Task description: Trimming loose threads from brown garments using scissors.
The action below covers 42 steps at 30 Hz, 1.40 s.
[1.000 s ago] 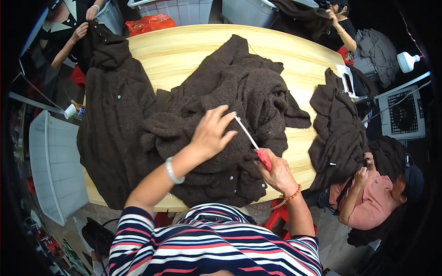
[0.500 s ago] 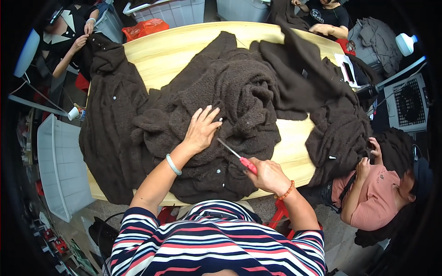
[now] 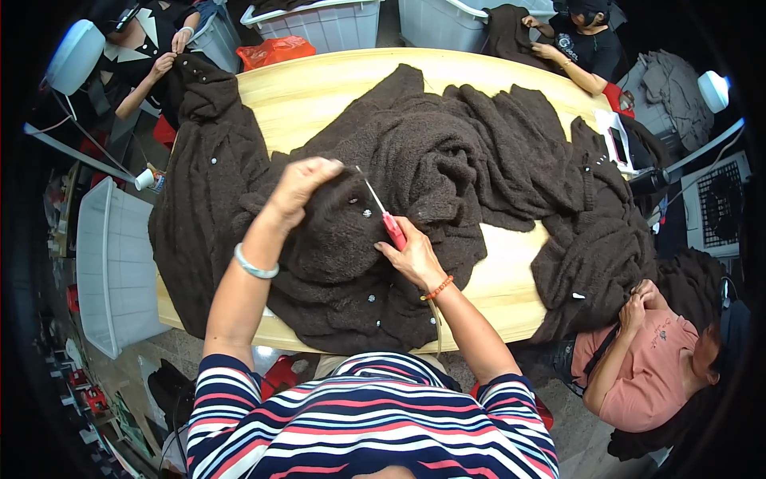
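The left hand (image 3: pixel 297 188) is no longer laid flat: its fingers are closed together on the brown garment (image 3: pixel 331 247), mid-table and to the near side, and the cloth is lifted, apparently held tauter. The red-handled tool (image 3: pixel 392 229) is kept clamped in the fingers of the right hand (image 3: pixel 413 257).

crumpled red bag (image 3: pixel 275 52), white cup (image 3: pixel 144 180), pale plastic tub (image 3: pixel 120 271) at left

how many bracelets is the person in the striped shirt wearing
2: a smooth pale bangle on the wrist of the left hand, and an orange beaded bracelet on that of the right hand. None seem hidden.
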Each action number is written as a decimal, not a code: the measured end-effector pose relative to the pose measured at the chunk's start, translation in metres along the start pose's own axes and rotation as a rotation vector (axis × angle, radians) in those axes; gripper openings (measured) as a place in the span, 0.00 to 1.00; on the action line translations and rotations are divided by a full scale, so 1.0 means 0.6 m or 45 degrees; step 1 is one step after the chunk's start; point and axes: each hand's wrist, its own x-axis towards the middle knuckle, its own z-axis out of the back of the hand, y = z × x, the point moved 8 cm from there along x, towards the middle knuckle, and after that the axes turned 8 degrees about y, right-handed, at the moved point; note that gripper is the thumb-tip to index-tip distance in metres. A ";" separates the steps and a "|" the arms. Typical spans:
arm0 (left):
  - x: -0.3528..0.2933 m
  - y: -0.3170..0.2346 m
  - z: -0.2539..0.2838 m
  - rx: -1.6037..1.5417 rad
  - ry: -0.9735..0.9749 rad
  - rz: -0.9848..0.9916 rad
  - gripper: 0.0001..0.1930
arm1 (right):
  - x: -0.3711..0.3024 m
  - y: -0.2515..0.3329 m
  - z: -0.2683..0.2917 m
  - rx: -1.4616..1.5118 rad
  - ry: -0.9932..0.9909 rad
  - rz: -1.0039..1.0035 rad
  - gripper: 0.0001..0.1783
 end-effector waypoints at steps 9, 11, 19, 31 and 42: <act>-0.138 -0.152 0.170 1.648 -1.207 -0.596 0.07 | -0.022 0.000 0.015 0.049 0.160 0.074 0.22; -0.144 -0.129 0.060 1.974 -1.068 -0.703 0.08 | -0.032 0.000 0.022 -0.058 0.194 0.050 0.21; -0.159 0.180 -0.113 1.855 -0.133 -0.350 0.30 | -0.087 0.019 0.053 -0.221 0.255 0.098 0.18; -0.182 0.256 -0.070 1.841 -0.107 -0.374 0.17 | -0.115 0.059 0.020 -0.718 0.682 -0.051 0.15; -0.172 0.207 -0.188 1.716 0.272 -0.567 0.18 | -0.182 0.011 0.099 -0.527 0.533 -0.253 0.16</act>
